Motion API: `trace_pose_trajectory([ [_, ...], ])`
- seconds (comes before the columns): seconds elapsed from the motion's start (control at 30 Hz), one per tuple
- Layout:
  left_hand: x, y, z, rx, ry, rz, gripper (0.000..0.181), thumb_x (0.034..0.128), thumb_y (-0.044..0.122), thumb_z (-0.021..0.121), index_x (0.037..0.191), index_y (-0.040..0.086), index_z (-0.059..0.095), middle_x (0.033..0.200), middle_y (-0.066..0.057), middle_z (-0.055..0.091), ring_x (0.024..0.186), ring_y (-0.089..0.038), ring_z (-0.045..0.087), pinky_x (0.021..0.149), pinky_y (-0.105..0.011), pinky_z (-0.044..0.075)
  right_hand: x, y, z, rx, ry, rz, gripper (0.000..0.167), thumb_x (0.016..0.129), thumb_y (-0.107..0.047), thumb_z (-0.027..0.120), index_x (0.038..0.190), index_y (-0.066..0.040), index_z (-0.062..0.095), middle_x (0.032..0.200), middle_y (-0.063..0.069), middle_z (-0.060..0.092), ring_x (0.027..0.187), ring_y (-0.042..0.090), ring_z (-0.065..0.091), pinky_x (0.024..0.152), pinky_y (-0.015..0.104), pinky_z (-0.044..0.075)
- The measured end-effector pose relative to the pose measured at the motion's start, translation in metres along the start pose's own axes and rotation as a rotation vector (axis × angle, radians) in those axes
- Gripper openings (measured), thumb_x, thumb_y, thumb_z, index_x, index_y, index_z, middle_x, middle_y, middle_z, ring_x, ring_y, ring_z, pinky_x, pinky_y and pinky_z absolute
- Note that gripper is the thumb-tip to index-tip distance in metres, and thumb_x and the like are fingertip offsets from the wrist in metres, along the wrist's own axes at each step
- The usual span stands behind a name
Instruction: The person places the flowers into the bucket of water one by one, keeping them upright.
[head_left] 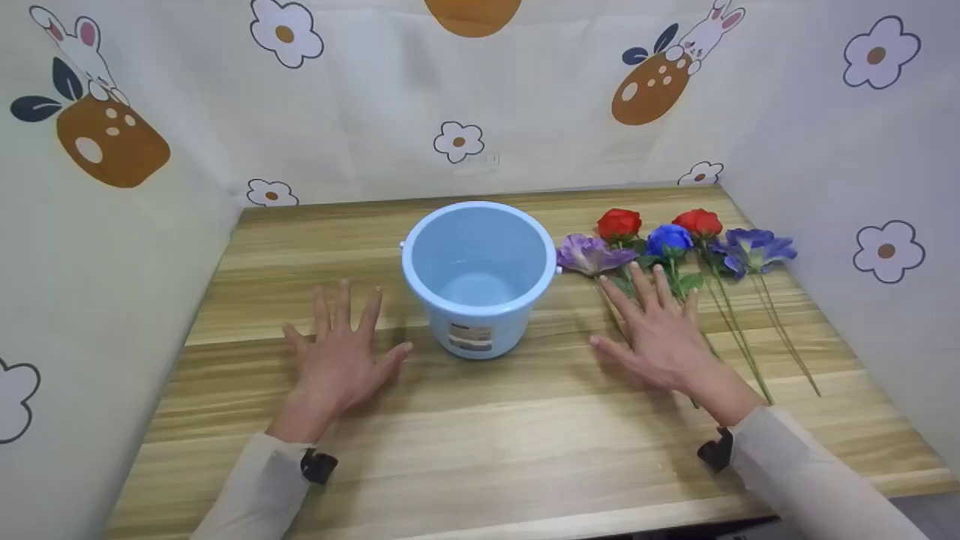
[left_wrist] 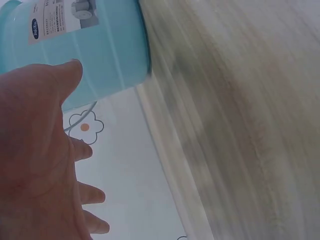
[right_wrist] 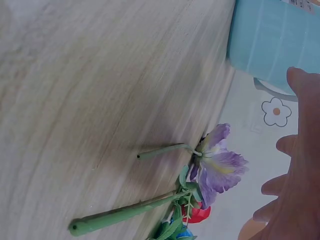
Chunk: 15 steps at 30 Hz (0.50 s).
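Note:
A light blue bucket [head_left: 480,330] with a label stands upright on the wooden table, empty inside. Left of it my left hand [head_left: 337,364] is spread, palm down, holding nothing; the left wrist view shows its thumb in front of the bucket [left_wrist: 110,55]. My right hand [head_left: 660,337], also spread and holding nothing, is right of the bucket, over or beside the flower stems. Artificial flowers lie at the right: a light purple one [head_left: 592,255], two red roses [head_left: 619,224] [head_left: 699,223], a blue rose [head_left: 670,241] and a blue-purple one [head_left: 754,250]. Whether either hand touches the table, I cannot tell.
The wooden table [head_left: 465,450] reaches patterned white cloth walls [head_left: 360,120] at the back and both sides. Long green stems [head_left: 739,330] extend toward the table's front right. A black wrist device [head_left: 319,466] shows at each sleeve.

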<state>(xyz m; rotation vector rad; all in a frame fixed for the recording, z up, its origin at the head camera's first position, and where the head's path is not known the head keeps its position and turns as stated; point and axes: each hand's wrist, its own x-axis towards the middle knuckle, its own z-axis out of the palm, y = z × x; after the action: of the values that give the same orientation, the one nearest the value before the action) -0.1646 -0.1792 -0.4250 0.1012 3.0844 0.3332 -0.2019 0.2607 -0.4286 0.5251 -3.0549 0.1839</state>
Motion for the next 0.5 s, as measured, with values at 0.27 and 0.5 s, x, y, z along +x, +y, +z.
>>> trace_pose_trajectory([
  [0.27,-0.001,0.004,-0.006,-0.012,0.064,0.053,0.080,0.1061,0.058,0.050,0.167,0.011,0.030,0.172,-0.028,0.022,0.160,-0.055,0.013,0.122,-0.083,0.017,0.003,0.000,-0.004,0.033,0.131,-0.028,0.076,0.102,-0.060,0.059,0.163,-0.016,0.042,0.170,0.025,0.032,0.158,0.053,0.022,0.122,0.083,0.019],
  [0.5,0.006,0.014,-0.014,-0.231,0.257,0.063,0.046,0.1090,0.035,0.056,0.136,0.000,0.068,0.128,-0.025,0.073,0.116,-0.046,0.071,0.090,-0.062,0.063,0.010,0.003,-0.004,0.153,0.434,-0.090,0.035,0.095,-0.026,0.080,0.115,0.002,0.077,0.113,0.021,0.076,0.100,0.040,0.070,0.085,0.057,0.062],
])
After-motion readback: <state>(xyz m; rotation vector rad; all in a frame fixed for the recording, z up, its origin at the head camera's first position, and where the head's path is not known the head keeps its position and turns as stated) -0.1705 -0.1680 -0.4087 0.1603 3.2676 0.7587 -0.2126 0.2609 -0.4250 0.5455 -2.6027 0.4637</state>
